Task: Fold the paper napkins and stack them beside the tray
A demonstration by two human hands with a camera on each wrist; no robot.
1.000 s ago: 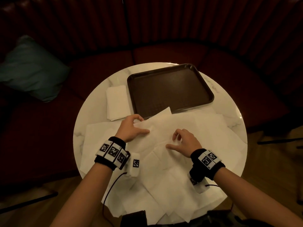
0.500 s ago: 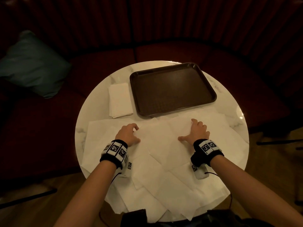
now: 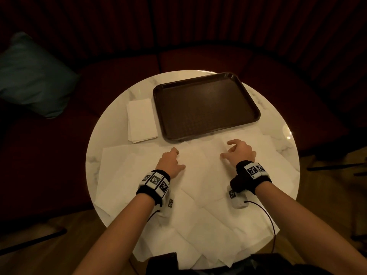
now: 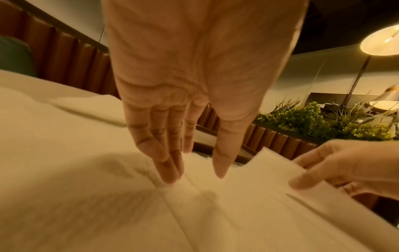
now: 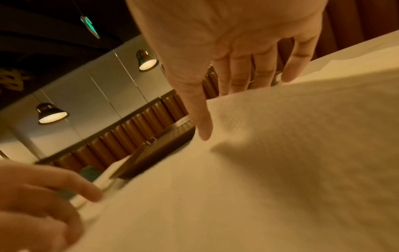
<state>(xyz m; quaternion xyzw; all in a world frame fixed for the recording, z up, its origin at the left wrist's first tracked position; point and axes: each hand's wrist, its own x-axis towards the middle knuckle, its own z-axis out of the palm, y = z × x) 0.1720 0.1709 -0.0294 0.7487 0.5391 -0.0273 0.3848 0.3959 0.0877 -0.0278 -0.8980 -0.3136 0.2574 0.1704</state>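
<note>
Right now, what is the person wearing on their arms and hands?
No sleeves or gloves. The left wristband and right wristband are black, faced with white squares bearing black marker patterns. Under each hangs a small white box with a thin black cable.

1. Seating: a curved dark red banquette [image 3: 119, 76] with a vertically ribbed back wraps the far side of a round white marble table [image 3: 111, 135].
2. Cushion: one teal cushion [image 3: 33, 76] lies on the seat at left.
3. Floor: brown wood boards [image 3: 59, 245].
4. Walls: pale panels [image 5: 86, 95] rise above the ribbed back.
5. Light: lit pendant lamps [image 5: 52, 114] hang before the panels; illumination is dim and warm.
6. Planting: green foliage [image 4: 302, 119] stands behind the banquette.
</note>
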